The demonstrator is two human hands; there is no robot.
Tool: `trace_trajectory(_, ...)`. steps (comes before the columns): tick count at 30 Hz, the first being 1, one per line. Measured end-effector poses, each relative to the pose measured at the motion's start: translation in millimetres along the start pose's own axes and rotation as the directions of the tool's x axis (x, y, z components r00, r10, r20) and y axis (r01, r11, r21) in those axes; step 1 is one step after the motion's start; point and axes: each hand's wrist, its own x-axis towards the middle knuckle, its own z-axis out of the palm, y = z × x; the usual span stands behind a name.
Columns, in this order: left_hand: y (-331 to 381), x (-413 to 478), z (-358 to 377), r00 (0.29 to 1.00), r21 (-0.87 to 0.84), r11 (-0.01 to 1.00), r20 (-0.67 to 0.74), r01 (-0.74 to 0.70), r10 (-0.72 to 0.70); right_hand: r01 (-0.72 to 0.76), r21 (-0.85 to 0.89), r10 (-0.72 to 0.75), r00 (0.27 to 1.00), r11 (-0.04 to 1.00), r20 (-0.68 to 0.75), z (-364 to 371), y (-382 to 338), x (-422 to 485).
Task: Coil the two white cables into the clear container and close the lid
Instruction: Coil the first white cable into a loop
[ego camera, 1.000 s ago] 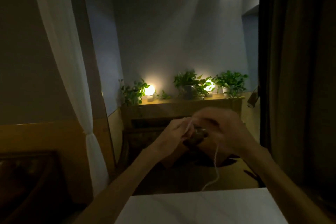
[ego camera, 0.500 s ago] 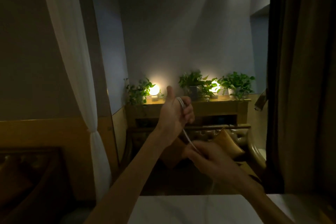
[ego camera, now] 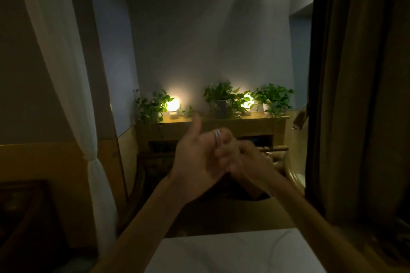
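In the dim head view both hands are raised above the white table (ego camera: 239,250). My left hand (ego camera: 195,157) stands thumb up, with loops of a white cable (ego camera: 217,137) wound over its fingers. My right hand (ego camera: 246,159) is pressed against it from the right, its fingers closed where the cable leaves the loops; the strand inside that fist is hidden and blurred. The second cable and the clear container are out of view.
A wooden shelf (ego camera: 213,124) with two glowing round lamps and potted plants runs along the back wall. A white curtain (ego camera: 66,95) hangs at the left, a dark curtain (ego camera: 355,95) at the right. A dark chair stands below the shelf.
My right hand has risen from below up to my left hand, adding cable over the left fingers. The hanging strand seen a second ago no longer shows.
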Motion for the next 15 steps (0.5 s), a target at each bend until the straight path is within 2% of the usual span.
trace_trajectory(2,17,14,-21,0.987,0.002,0.998,-0.151,-0.057,0.057,-0.019,-0.153,0.023,0.999,0.988,0.027,16,13,-12)
trace_trajectory(4,27,25,-46,0.945,0.088,0.995,-0.32,-0.041,0.067,0.035,-0.304,0.014,0.987,0.952,0.158,22,20,-25)
trace_trajectory(6,25,29,-68,0.905,0.177,0.984,-0.422,0.027,0.051,0.105,-0.488,0.021,0.969,0.867,0.246,16,15,-33)
trace_trajectory(7,19,27,-76,0.902,0.209,0.975,-0.432,0.082,0.017,0.158,-0.591,-0.007,0.968,0.791,0.25,10,13,-33)
trace_trajectory(10,-10,13,-72,0.939,0.287,0.917,-0.283,0.279,-0.197,0.228,-0.725,-0.204,0.971,0.65,0.123,-8,-4,-19)
trace_trajectory(12,-24,3,-57,0.939,0.298,0.89,-0.132,0.344,-0.318,0.25,-0.771,-0.361,0.932,0.585,0.029,-25,-8,-2)
trace_trajectory(13,-27,-3,-48,0.936,0.274,0.895,-0.081,0.351,-0.342,0.258,-0.74,-0.399,0.917,0.622,-0.015,-30,-9,4)
trace_trajectory(15,-22,-11,-35,0.942,0.164,0.93,0.01,0.33,-0.336,0.252,-0.512,-0.333,0.94,0.821,-0.071,-33,-4,16)
